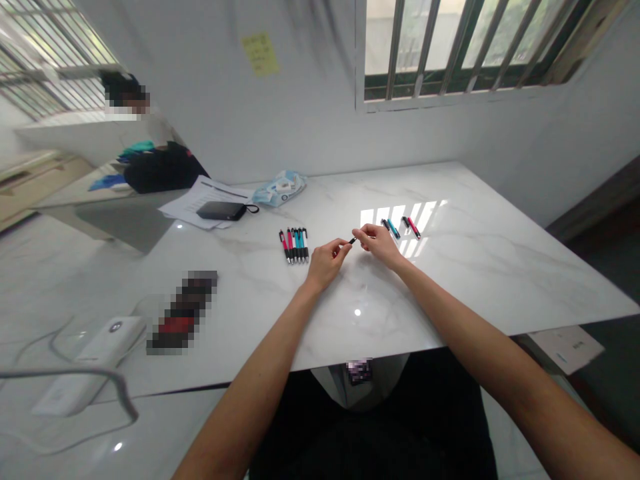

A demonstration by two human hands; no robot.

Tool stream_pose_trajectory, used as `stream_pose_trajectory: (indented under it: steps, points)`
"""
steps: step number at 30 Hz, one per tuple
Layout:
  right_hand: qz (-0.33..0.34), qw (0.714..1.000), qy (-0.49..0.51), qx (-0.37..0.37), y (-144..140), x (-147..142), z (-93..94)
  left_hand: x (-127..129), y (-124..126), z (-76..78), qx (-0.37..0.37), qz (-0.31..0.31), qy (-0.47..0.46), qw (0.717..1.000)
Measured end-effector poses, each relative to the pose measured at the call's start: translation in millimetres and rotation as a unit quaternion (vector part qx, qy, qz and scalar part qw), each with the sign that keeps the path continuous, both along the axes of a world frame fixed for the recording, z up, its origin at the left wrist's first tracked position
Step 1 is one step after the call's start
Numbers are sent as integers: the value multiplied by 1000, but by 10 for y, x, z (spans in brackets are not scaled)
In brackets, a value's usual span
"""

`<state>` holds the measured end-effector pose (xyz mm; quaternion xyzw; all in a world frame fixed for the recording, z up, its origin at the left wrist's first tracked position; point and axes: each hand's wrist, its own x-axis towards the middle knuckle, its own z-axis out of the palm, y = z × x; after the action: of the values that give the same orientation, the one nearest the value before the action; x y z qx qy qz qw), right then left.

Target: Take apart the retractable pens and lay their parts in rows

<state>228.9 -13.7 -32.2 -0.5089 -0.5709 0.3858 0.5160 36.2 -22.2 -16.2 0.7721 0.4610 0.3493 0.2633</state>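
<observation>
Over the middle of the table, my left hand point(326, 263) pinches a small black pen part point(353, 240); most of it is hidden by fingers. The fingertips of my right hand point(377, 244) close on its other end. Just left of my left hand lies a row of several pens point(295, 245), red, teal and white with black grips. Beyond my right hand are a teal pen barrel point(393, 229) and a red pen barrel point(414, 227), each with a black piece close beside its upper end.
Papers point(193, 200) lie under a black case with a strap point(223, 211), near a blue-white soft packet point(281, 189). A blurred dark object point(185, 310) and a white power strip point(93, 363) with grey cable are at left. Another person point(160, 130) sits behind the partition.
</observation>
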Motion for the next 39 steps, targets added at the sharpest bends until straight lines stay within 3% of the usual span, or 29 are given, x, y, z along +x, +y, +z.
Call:
stream_pose_trajectory:
  steps: [5,8,18,22,29,35,39]
  points:
    - [35,998,27,45,41,26,10,-13,5,-1,-55,-15,-44,997]
    - [20,997,55,54,75,85,31,-23,28,-22,-72,-18,-75,994]
    - [-211,969,75,107,257,570,44,-43,240,-146,-128,15,-272,954]
    - [-261,955,-50,129,193,649,86,-57,280,-134,-88,53,-281,954]
    - [-170,915,-342,129,228,425,94,-46,234,-93,-61,82,-224,969]
    - [-108,879,-461,58,464,214,63,-23,199,-84,-63,69,-219,971]
    - [-100,872,-474,63,459,190,84,-49,184,-66,-54,77,-219,971]
